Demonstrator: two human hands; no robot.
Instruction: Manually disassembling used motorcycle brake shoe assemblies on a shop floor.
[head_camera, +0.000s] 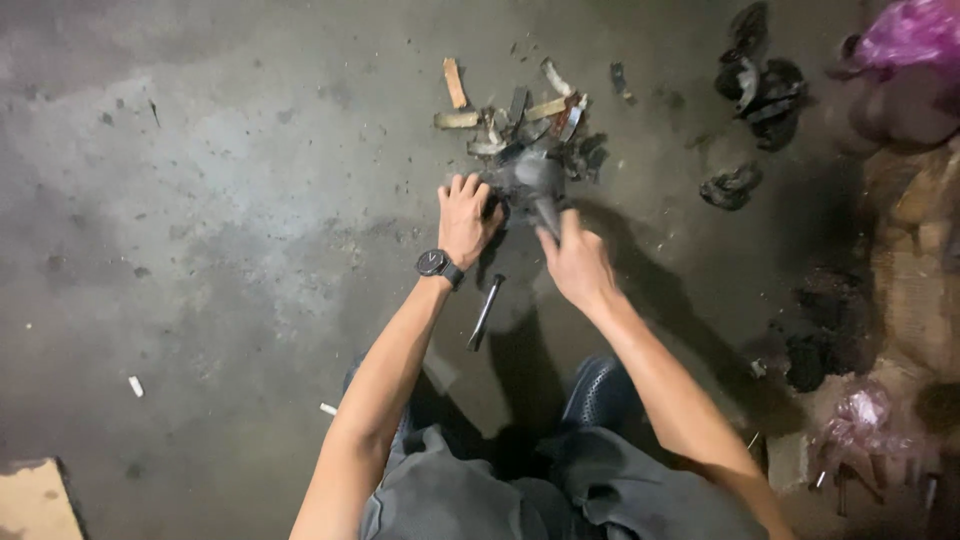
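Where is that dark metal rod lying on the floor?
In the head view, the metal rod lies on the concrete floor between the person's forearms, just below the left hand with its wristwatch and left of the right hand.

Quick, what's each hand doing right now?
Left hand: pressed on the dark blurred object; grip cannot be told.
Right hand: closed around that object's handle-like end.
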